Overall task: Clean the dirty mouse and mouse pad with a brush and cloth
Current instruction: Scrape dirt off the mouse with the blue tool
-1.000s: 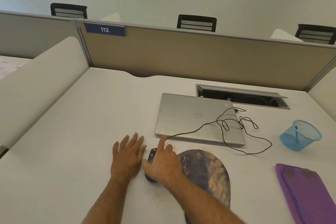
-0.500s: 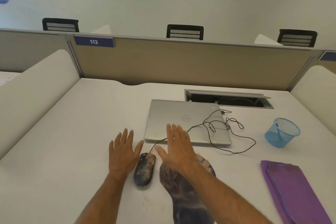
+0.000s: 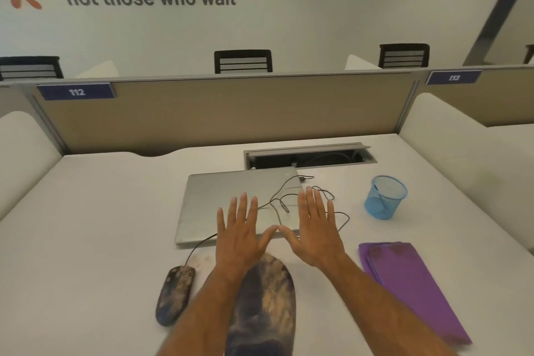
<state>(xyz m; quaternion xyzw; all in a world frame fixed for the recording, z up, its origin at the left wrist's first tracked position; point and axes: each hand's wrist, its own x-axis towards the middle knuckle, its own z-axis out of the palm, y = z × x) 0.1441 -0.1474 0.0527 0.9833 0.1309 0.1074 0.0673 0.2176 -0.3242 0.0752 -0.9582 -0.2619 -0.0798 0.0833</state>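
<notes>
Both hands are raised above the desk [image 3: 86, 225], palms down with fingers straight and spread, holding nothing. The left hand [image 3: 239, 237] hovers over the near edge of the closed silver laptop [image 3: 219, 196], and the right hand [image 3: 315, 233] is beside it, thumbs almost meeting. The dirty mouse [image 3: 174, 295] lies on the desk to the left of the left forearm, its top smeared with brownish grime, and its thin black cable [image 3: 289, 185] runs up over the laptop lid in loose loops. The mouse pad [image 3: 268, 303], dark with pale tan stains, lies just right of the mouse, partly covered by the left forearm. A folded purple cloth [image 3: 410, 286] lies to the right of the right forearm. Farther back on the right stands a blue mesh cup [image 3: 385, 196] with a thin blue-handled item inside; whether that is the brush cannot be told
</notes>
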